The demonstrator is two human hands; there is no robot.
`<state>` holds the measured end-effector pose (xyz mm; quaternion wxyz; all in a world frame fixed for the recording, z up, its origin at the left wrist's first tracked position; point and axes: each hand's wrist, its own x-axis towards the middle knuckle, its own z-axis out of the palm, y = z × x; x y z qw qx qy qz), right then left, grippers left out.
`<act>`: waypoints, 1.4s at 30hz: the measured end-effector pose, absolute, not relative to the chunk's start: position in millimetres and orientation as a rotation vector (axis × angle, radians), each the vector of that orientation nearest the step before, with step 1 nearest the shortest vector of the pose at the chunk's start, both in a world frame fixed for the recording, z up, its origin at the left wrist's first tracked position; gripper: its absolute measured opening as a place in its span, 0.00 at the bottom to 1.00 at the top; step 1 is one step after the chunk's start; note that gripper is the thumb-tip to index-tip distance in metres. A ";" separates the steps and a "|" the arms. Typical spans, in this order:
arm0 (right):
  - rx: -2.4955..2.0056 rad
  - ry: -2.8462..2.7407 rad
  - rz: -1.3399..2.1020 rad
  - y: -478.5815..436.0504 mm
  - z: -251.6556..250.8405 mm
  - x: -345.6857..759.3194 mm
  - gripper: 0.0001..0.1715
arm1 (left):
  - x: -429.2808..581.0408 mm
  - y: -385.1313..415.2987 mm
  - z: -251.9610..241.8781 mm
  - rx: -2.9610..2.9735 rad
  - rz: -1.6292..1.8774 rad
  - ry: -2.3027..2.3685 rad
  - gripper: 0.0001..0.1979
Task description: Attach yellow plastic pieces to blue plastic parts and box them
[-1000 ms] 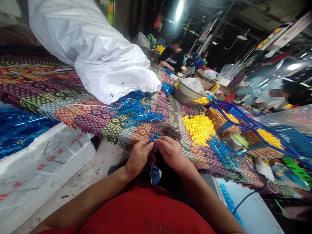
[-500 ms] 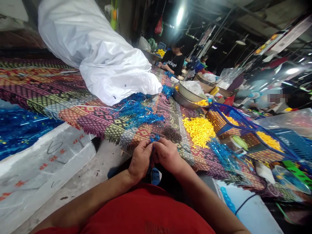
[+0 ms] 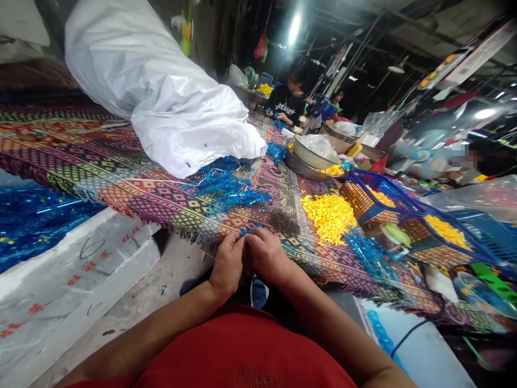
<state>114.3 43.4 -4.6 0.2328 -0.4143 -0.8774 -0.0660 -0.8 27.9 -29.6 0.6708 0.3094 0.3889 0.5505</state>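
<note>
My left hand (image 3: 228,265) and my right hand (image 3: 268,256) are closed together at the near edge of the patterned cloth (image 3: 238,220). A bit of a small blue plastic piece (image 3: 244,231) peeks out between their fingertips; the rest is hidden by my fingers. Beyond my hands lie a heap of shiny blue plastic pieces (image 3: 230,191) and a small pile of dark brown bits (image 3: 284,222). Right of these is a mound of small yellow pieces (image 3: 328,216), with more blue plastic pieces (image 3: 369,257) beside it.
A big white sack (image 3: 177,108) lies across the cloth. Blue baskets (image 3: 404,207) holding yellow pieces and metal bowls (image 3: 307,168) stand to the right. On the left is a white foam box (image 3: 100,280). A co-worker in a black shirt (image 3: 288,102) sits at the far end.
My hands have drawn closer together, and the right hand has turned over the fingertips. The blue piece that stuck out above them is now mostly covered.
</note>
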 end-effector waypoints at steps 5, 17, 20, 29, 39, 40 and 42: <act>-1.233 -2.186 0.074 54.4 4.0 148.4 0.12 | -9.2 34.7 -23.2 0.633 1.154 0.666 0.11; -1.727 -2.553 -0.190 62.8 6.0 151.2 0.15 | -17.6 28.9 -10.6 0.603 1.075 0.484 0.10; -1.662 -2.456 -0.113 64.6 9.5 158.9 0.14 | -17.1 27.7 -8.2 0.600 1.085 0.493 0.09; -1.207 -1.514 0.802 30.5 9.3 160.8 0.16 | -8.8 21.0 6.3 0.656 1.115 0.552 0.13; -1.692 -2.343 -0.013 66.0 8.1 162.2 0.12 | 0.4 16.9 -1.7 0.712 1.047 0.652 0.10; -1.693 -2.385 -0.036 66.2 9.5 164.3 0.12 | 1.0 16.9 -3.2 0.740 1.039 0.669 0.10; -1.678 -2.330 -0.061 62.5 12.0 178.8 0.13 | 1.6 16.8 -6.4 0.791 1.013 0.702 0.10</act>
